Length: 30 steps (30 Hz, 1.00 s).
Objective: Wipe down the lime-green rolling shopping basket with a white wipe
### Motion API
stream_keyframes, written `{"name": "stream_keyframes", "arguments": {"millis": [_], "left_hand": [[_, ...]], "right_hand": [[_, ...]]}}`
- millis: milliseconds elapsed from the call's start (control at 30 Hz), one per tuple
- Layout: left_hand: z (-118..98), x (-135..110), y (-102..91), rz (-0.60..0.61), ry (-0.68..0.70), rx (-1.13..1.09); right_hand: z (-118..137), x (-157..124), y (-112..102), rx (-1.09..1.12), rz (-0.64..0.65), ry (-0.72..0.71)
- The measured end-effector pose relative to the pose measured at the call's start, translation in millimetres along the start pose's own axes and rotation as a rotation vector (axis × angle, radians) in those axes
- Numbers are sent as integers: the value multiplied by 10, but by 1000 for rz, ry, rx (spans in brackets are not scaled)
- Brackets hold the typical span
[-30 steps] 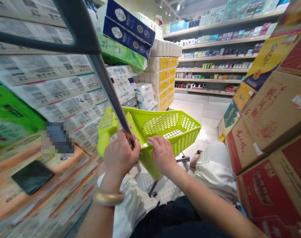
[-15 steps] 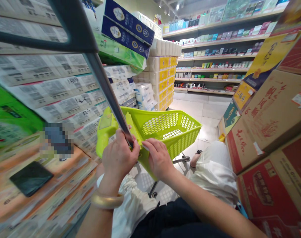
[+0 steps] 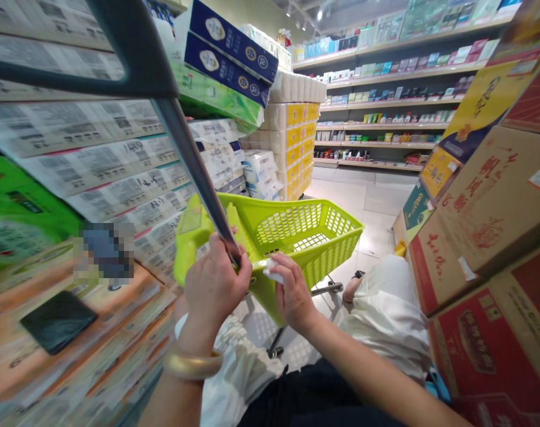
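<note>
A lime-green plastic shopping basket (image 3: 314,237) on wheels stands in the aisle in front of me. Its grey metal pull handle (image 3: 194,166) rises up and to the left. My left hand (image 3: 214,284) is wrapped round the lower end of that handle, where it meets the basket's near rim. My right hand (image 3: 292,290) is closed on a small white wipe (image 3: 272,271) pressed against the near rim, just right of the handle. A gold bangle (image 3: 192,363) sits on my left wrist.
Stacked tissue and paper packs (image 3: 118,178) wall the left side, with a black phone (image 3: 59,320) lying on an orange carton. Red and brown cardboard boxes (image 3: 488,237) are piled on the right. Stocked shelves (image 3: 386,101) cross the far end of the tiled aisle.
My right hand slid left along the basket's near rim toward the handle, and its fingers curled up so the white wipe now shows. My left hand stayed on the handle.
</note>
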State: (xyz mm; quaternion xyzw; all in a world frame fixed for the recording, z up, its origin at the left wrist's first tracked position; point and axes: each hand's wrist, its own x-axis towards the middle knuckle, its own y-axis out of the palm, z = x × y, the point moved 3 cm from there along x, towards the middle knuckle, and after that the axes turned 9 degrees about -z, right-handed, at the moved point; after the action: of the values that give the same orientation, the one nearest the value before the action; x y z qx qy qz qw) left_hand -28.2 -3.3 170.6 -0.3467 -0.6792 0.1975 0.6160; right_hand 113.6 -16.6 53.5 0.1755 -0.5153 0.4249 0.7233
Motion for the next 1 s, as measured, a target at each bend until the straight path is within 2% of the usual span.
{"name": "stream_keyframes", "arguments": {"millis": [167,267,367,433,667,800,900,1000], "left_hand": [[-14,8,-19,23,-6,-20],[-15,15,-22,29,-4,-27],[-5,17,-19,31,-2,-22],[6,16,-14,38,-5,-15],[14,11,4,42,-1,-18],[-5,15,-5,36,-9,-4],[-21,17,-19,31,-6,-15],[-23,17,-27,26,3,-35]], "right_hand": [[-246,-103,-84,-155,-52,84],[-147,-88,-67,-144,-42,104],[7,-52,-15,-72,-1,59],[14,-45,-2,-64,21,29],[-369,-94,-148,-214,4,91],[-175,22,-172,-159,-25,67],[91,166,-85,-45,-11,-3],[213,254,29,23,32,-43]]}}
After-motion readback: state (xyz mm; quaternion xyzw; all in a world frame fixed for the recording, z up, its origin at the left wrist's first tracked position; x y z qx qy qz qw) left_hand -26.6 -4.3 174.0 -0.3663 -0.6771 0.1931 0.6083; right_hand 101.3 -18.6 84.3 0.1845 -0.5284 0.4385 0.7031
